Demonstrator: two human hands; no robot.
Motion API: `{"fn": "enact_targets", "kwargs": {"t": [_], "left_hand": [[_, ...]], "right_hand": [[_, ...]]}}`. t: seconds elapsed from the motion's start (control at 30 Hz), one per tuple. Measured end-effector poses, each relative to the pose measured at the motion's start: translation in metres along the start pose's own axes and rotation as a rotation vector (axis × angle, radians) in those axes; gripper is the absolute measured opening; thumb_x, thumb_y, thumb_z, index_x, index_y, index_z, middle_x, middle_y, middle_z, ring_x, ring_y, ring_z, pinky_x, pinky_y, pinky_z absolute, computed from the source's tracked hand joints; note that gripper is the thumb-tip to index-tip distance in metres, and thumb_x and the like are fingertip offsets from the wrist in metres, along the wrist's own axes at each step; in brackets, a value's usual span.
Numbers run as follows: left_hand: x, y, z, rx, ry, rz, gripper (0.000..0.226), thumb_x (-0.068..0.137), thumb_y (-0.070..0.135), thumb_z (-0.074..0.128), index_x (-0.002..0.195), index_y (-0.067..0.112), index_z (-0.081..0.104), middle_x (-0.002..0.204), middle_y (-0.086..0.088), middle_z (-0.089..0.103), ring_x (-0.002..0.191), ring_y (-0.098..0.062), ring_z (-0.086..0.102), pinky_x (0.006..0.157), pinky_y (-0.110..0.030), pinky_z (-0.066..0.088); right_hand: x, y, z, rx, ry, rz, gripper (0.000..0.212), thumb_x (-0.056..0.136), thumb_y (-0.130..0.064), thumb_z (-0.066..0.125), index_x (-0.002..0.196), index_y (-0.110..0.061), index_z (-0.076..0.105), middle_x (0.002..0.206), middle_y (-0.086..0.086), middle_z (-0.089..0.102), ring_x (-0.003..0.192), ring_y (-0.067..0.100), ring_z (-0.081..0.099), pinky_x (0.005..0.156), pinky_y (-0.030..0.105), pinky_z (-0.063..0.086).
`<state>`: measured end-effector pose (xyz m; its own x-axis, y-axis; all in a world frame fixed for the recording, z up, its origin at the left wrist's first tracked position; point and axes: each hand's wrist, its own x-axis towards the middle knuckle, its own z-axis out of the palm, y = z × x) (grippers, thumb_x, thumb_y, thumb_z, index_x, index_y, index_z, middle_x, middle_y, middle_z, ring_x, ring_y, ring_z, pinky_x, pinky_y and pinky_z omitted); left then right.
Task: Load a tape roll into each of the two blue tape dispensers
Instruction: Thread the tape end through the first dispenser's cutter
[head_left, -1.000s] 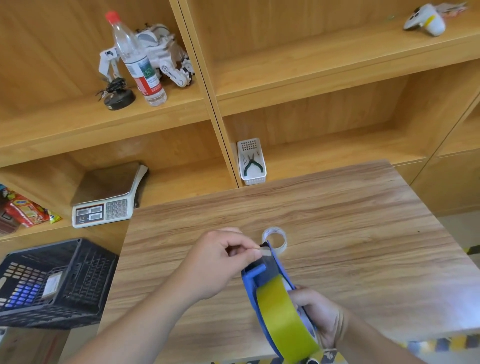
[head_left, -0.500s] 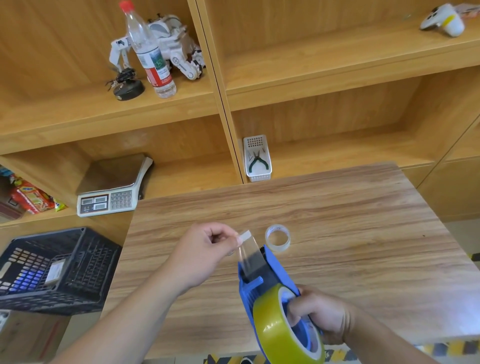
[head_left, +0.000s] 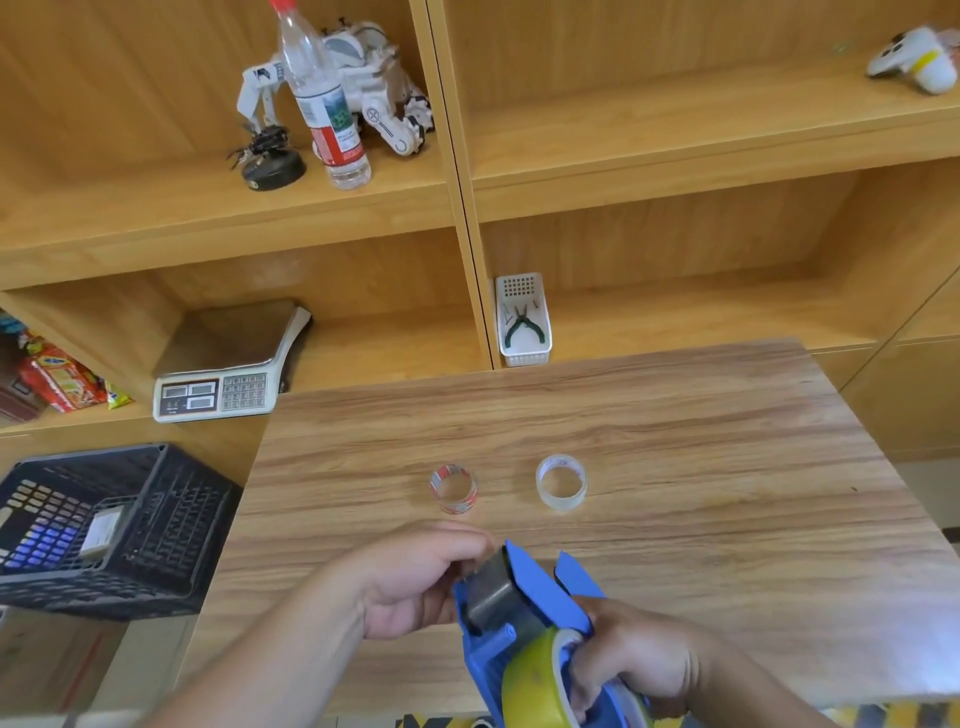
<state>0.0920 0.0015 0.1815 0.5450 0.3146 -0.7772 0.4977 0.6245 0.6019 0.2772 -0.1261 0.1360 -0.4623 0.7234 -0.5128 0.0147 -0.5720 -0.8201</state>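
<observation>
A blue tape dispenser (head_left: 535, 587) is held above the table's near edge, with a large yellowish tape roll (head_left: 530, 686) seated in it. My right hand (head_left: 639, 660) grips the dispenser at the roll. My left hand (head_left: 415, 577) is at the dispenser's front, its fingers pinching the end of the tape strip (head_left: 491, 584) that runs from the roll over the front. Only this one dispenser is in view. Two small rolls lie on the table beyond it: one with a red and white core (head_left: 453, 488) and a clear one (head_left: 561, 482).
The wooden table (head_left: 727, 467) stands against wooden shelves. A white basket with pliers (head_left: 522, 322) sits just behind its far edge, and a scale (head_left: 223, 384) is on the left shelf. A black crate (head_left: 104, 525) stands left of the table.
My left hand has brought the lifted tape strip down against the dispenser's front. The dispenser has tipped forward a little. The red-cored small roll has come into sight.
</observation>
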Motion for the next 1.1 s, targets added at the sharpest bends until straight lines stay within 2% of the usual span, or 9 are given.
{"fn": "enact_targets", "kwargs": {"t": [0.17, 0.27, 0.4, 0.57, 0.67, 0.77, 0.9, 1.0, 1.1], "left_hand": [[0.006, -0.018, -0.014, -0.085, -0.165, -0.167, 0.033, 0.102, 0.022, 0.051, 0.089, 0.013, 0.080, 0.096, -0.006, 0.077, 0.087, -0.018, 0.074, 0.084, -0.029, 0.058], [0.009, -0.025, -0.023, -0.126, -0.179, -0.187, 0.035, 0.101, 0.020, 0.051, 0.079, 0.016, 0.078, 0.085, -0.002, 0.076, 0.079, -0.015, 0.073, 0.074, -0.026, 0.057], [0.024, -0.042, -0.036, -0.135, -0.045, -0.184, 0.017, 0.089, 0.022, 0.066, 0.077, 0.016, 0.077, 0.084, -0.005, 0.075, 0.074, -0.019, 0.071, 0.071, -0.030, 0.057], [0.057, -0.081, -0.067, -0.444, 0.326, -0.096, 0.014, 0.088, 0.029, 0.069, 0.093, 0.016, 0.071, 0.082, -0.004, 0.071, 0.074, -0.024, 0.065, 0.059, -0.030, 0.051], [0.059, -0.107, -0.080, -0.493, 0.451, -0.071, 0.018, 0.092, 0.025, 0.067, 0.098, 0.009, 0.070, 0.085, -0.009, 0.067, 0.070, -0.025, 0.063, 0.058, -0.032, 0.050], [0.058, -0.130, -0.086, -0.490, 0.414, -0.065, 0.020, 0.091, 0.025, 0.069, 0.099, 0.007, 0.069, 0.087, -0.013, 0.069, 0.067, -0.025, 0.066, 0.058, -0.033, 0.052], [0.065, -0.146, -0.088, -0.392, 0.368, -0.028, 0.026, 0.076, 0.023, 0.085, 0.094, 0.012, 0.068, 0.079, -0.007, 0.072, 0.060, -0.016, 0.069, 0.059, -0.032, 0.058], [0.068, -0.149, -0.088, -0.343, 0.297, -0.039, 0.054, 0.050, 0.031, 0.092, 0.097, 0.014, 0.072, 0.084, -0.005, 0.074, 0.091, -0.027, 0.073, 0.090, -0.048, 0.058], [0.081, -0.155, -0.096, -0.326, 0.303, -0.075, 0.039, 0.059, 0.013, 0.089, 0.089, 0.016, 0.065, 0.091, -0.008, 0.072, 0.096, -0.032, 0.070, 0.100, -0.052, 0.052]], "right_hand": [[0.009, 0.003, 0.009, 0.014, 0.007, 0.098, 0.035, 0.062, 0.000, 0.064, 0.088, -0.020, 0.075, 0.092, 0.002, 0.072, 0.095, 0.015, 0.069, 0.090, 0.028, 0.045], [0.020, 0.009, 0.016, 0.021, 0.027, 0.173, 0.038, 0.080, 0.003, 0.064, 0.083, -0.035, 0.062, 0.060, -0.028, 0.068, 0.068, -0.010, 0.065, 0.071, 0.008, 0.046], [0.048, 0.031, 0.027, -0.050, 0.153, 0.261, 0.036, 0.093, -0.011, 0.062, 0.084, -0.040, 0.044, 0.041, -0.036, 0.055, 0.051, -0.017, 0.057, 0.064, -0.001, 0.041], [0.065, 0.038, 0.037, 0.234, 0.202, 0.210, 0.032, 0.079, 0.011, 0.060, 0.076, -0.014, 0.079, 0.072, -0.002, 0.077, 0.074, 0.008, 0.073, 0.082, 0.022, 0.052], [0.092, 0.052, 0.036, 0.402, 0.280, 0.128, 0.039, 0.063, 0.007, 0.065, 0.100, 0.009, 0.076, 0.097, 0.022, 0.074, 0.097, 0.032, 0.070, 0.089, 0.036, 0.055], [0.123, 0.071, 0.035, 0.396, 0.419, 0.193, 0.042, 0.051, -0.002, 0.074, 0.093, 0.002, 0.079, 0.091, 0.019, 0.075, 0.093, 0.031, 0.069, 0.090, 0.043, 0.053], [0.156, 0.088, 0.033, 0.327, 0.598, 0.266, 0.023, 0.062, 0.003, 0.070, 0.083, -0.006, 0.076, 0.071, 0.007, 0.070, 0.076, 0.022, 0.067, 0.073, 0.032, 0.051], [0.169, 0.096, 0.031, 0.218, 0.618, 0.340, 0.039, 0.052, -0.014, 0.073, 0.091, -0.013, 0.074, 0.075, 0.001, 0.071, 0.075, 0.017, 0.067, 0.071, 0.029, 0.051], [0.184, 0.105, 0.029, 0.166, 0.637, 0.424, 0.032, 0.067, -0.014, 0.073, 0.098, -0.017, 0.068, 0.084, 0.000, 0.070, 0.077, 0.015, 0.066, 0.067, 0.024, 0.049]]}}
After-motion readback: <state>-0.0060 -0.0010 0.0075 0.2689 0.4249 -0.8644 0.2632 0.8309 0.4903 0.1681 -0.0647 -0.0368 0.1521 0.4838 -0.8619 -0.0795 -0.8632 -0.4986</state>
